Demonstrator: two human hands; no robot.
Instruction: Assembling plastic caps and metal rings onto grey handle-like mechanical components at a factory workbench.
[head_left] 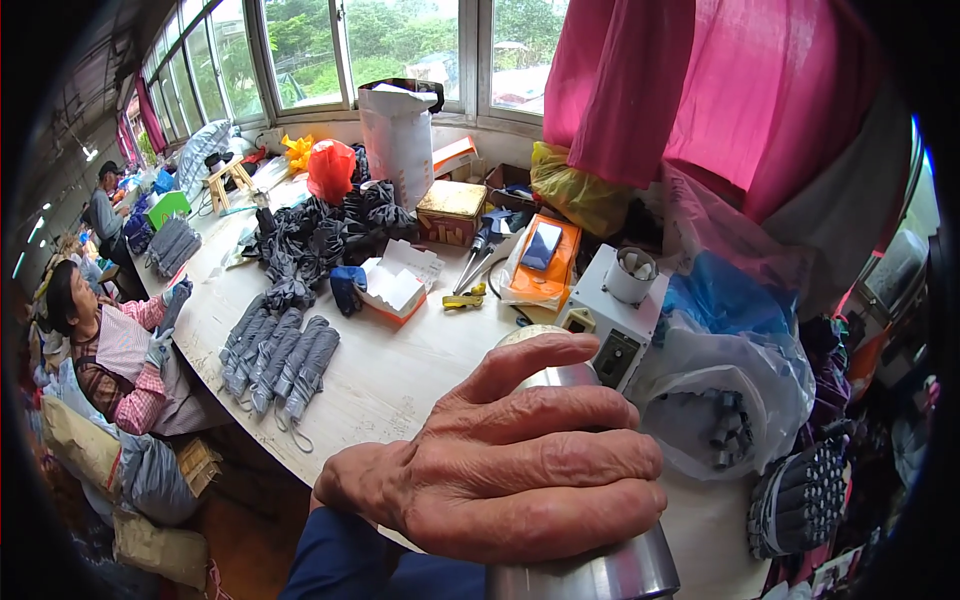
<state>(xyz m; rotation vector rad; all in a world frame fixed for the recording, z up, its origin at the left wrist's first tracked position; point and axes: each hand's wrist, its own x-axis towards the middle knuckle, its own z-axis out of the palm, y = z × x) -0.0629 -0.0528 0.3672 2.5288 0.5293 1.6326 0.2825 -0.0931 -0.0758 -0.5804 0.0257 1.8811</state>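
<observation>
My left hand reaches in from the lower left with a dark blue sleeve at its wrist. Its fingers wrap over a shiny stainless steel flask, close to me at the table's near side. A pale rounded end of the flask shows beyond the fingers; my thumb is hidden. My right hand is out of the picture. Just beyond the flask stands a grey box-shaped machine with a dial and a round metal collar on top. Several folded grey umbrellas lie side by side to the left.
Across the pale table lie a black umbrella heap, an opened white carton, yellow-handled cutters and a phone on an orange box. Plastic bags crowd the right. A co-worker holds a folded umbrella at the left edge.
</observation>
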